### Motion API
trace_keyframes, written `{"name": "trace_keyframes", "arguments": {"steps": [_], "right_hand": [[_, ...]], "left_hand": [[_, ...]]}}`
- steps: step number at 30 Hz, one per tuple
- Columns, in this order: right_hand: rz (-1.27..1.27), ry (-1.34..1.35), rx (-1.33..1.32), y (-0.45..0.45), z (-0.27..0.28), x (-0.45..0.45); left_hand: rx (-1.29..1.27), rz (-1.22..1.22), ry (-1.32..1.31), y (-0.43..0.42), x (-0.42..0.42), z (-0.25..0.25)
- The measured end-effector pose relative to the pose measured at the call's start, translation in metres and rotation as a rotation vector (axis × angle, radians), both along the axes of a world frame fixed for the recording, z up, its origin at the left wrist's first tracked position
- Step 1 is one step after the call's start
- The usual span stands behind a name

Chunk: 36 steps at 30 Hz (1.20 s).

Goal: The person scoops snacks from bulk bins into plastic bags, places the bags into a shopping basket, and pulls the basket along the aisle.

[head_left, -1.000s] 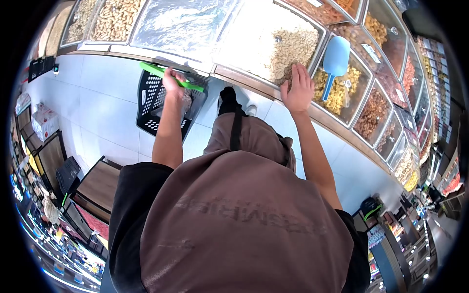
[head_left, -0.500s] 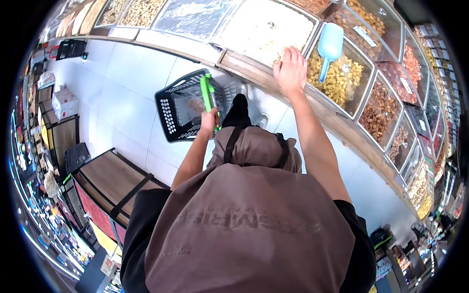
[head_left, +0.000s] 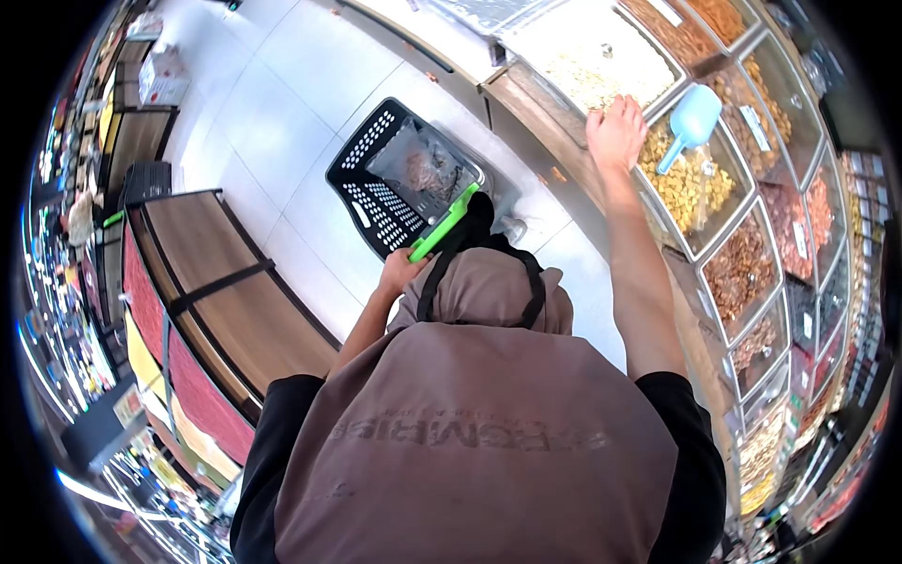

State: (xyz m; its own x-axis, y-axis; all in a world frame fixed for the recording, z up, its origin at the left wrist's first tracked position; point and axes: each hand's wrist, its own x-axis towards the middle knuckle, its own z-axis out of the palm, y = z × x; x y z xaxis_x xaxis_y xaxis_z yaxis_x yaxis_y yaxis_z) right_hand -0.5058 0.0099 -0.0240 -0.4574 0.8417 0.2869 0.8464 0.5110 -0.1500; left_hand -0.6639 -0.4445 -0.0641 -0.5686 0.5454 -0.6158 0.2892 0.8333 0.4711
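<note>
A black shopping basket (head_left: 381, 155) with a green handle (head_left: 446, 224) hangs or stands low over the tiled floor; I cannot tell which. My left hand (head_left: 401, 273) is closed round the near end of that handle. Inside the basket lies a clear plastic bag (head_left: 425, 174) with brownish contents. My right hand (head_left: 616, 134) rests palm down at the front corner of a bin of pale, whitish pieces (head_left: 587, 61), fingers stretched out and holding nothing. Just right of it, a light blue scoop (head_left: 695, 117) lies on the lid of a bin of yellow pieces (head_left: 691, 188).
More lidded bins of dried food (head_left: 742, 268) run down the right along a wooden counter edge (head_left: 540, 103). On the left stands a wooden shelf unit (head_left: 202, 244) with black straps. Farther off, a white box (head_left: 164, 75) sits near the aisle.
The view has shifted, so the bins sit farther right. The basket has turned, its handle now slanting and its inside facing up more. My right hand stays at the pale bin's edge.
</note>
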Motion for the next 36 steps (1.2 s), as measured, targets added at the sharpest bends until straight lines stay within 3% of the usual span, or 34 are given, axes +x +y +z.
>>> {"name": "trace_keyframes", "arguments": {"steps": [8, 10, 11, 13, 15, 17, 19, 20, 23, 27, 31, 36], "right_hand": [[0.056, 0.064, -0.020, -0.012, -0.004, 0.011], [0.084, 0.076, -0.065, -0.054, 0.025, 0.012], [0.150, 0.138, -0.176, -0.072, 0.031, 0.009], [0.342, 0.188, -0.086, -0.135, 0.035, -0.004], [0.621, 0.328, -0.378, -0.186, 0.022, -0.022], [0.714, 0.157, -0.340, -0.248, -0.003, -0.037], [0.813, -0.019, -0.547, -0.296, -0.018, -0.033], [0.830, -0.071, -0.487, -0.307, -0.013, -0.023], [0.787, 0.075, -0.355, -0.308, -0.035, -0.011], [0.649, 0.012, -0.287, -0.345, -0.031, 0.005], [0.433, 0.086, -0.317, -0.403, -0.035, 0.026], [0.279, 0.066, -0.379, -0.496, -0.017, 0.060]], "left_hand": [[-0.015, -0.038, 0.157, -0.016, 0.008, 0.000], [-0.048, -0.063, 0.187, -0.012, 0.008, -0.001], [-0.043, -0.093, 0.176, -0.012, 0.006, -0.003], [-0.064, -0.152, 0.139, -0.012, 0.001, -0.003], [-0.053, -0.193, 0.121, -0.011, -0.003, -0.008], [-0.037, -0.197, 0.064, -0.014, -0.010, -0.025], [-0.017, -0.225, 0.145, -0.017, -0.009, -0.033], [-0.012, -0.215, 0.146, -0.014, -0.001, -0.016], [0.063, -0.301, 0.131, -0.018, 0.005, -0.017], [0.080, -0.326, 0.076, -0.037, 0.026, -0.016], [0.238, -0.456, 0.139, -0.070, 0.053, 0.001], [0.165, -0.540, 0.177, -0.139, 0.068, 0.009]]}}
